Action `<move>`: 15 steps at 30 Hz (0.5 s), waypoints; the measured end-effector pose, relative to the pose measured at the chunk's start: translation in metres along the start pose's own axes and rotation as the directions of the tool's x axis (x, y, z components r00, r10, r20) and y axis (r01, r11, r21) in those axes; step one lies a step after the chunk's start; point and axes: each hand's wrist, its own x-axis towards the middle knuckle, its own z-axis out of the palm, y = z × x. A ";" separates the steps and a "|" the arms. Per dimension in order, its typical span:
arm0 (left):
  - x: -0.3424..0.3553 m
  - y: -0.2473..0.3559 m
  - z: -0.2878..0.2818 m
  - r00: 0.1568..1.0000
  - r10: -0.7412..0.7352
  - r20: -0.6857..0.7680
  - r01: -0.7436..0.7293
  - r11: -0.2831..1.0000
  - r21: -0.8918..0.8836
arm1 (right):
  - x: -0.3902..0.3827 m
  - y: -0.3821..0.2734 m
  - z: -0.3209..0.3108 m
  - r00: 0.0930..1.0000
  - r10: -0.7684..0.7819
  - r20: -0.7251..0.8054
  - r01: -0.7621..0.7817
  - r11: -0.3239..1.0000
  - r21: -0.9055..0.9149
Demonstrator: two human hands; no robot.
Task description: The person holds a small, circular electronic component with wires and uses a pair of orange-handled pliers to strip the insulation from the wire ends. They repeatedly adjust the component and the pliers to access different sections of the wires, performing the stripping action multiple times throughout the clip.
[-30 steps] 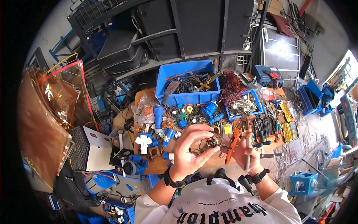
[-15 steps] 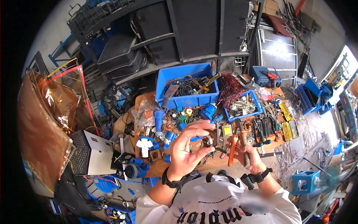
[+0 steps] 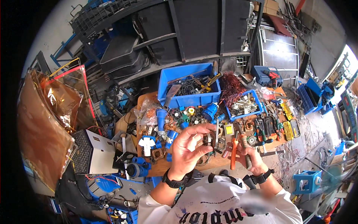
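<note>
My left hand (image 3: 186,151) pinches a small round dark metal part with a lighter ring (image 3: 207,140) between thumb and fingers. A flat metal piece stands beside it. My right hand (image 3: 252,158) grips the worn grip of a hammer-like tool (image 3: 245,147). An orange-handled tool (image 3: 234,151) sits just left of this grip, at my right fingers; its metal end is hard to make out. Both hands are over the front of the wooden table (image 3: 197,166), among copper pieces, blue plastic fittings and small loose parts.
A blue bin (image 3: 188,99) of cables stands at the back, beside copper wire (image 3: 233,86) and a blue tray (image 3: 245,114) of metal parts. Right are tool sets (image 3: 290,130) and a drill case (image 3: 266,74); left, leaning copper-coloured sheets (image 3: 43,127) and a white box (image 3: 97,153); behind, black racks.
My left fingers have shifted slightly and the round part is turned more edge-on. My right hand's tool has tilted a little. The view has moved slightly.
</note>
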 end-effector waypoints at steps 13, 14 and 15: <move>-0.010 0.017 -0.003 0.993 0.100 0.063 -0.110 0.977 0.182 | -0.008 0.005 0.003 0.999 0.019 0.034 -0.019 1.000 0.002; -0.012 0.018 -0.003 0.994 0.096 0.057 -0.105 0.977 0.187 | -0.009 0.006 0.004 0.999 0.025 0.031 -0.025 1.000 0.002; -0.013 0.020 -0.002 0.994 0.092 0.050 -0.100 0.977 0.191 | -0.009 0.008 0.002 0.999 0.021 0.048 -0.021 1.000 0.007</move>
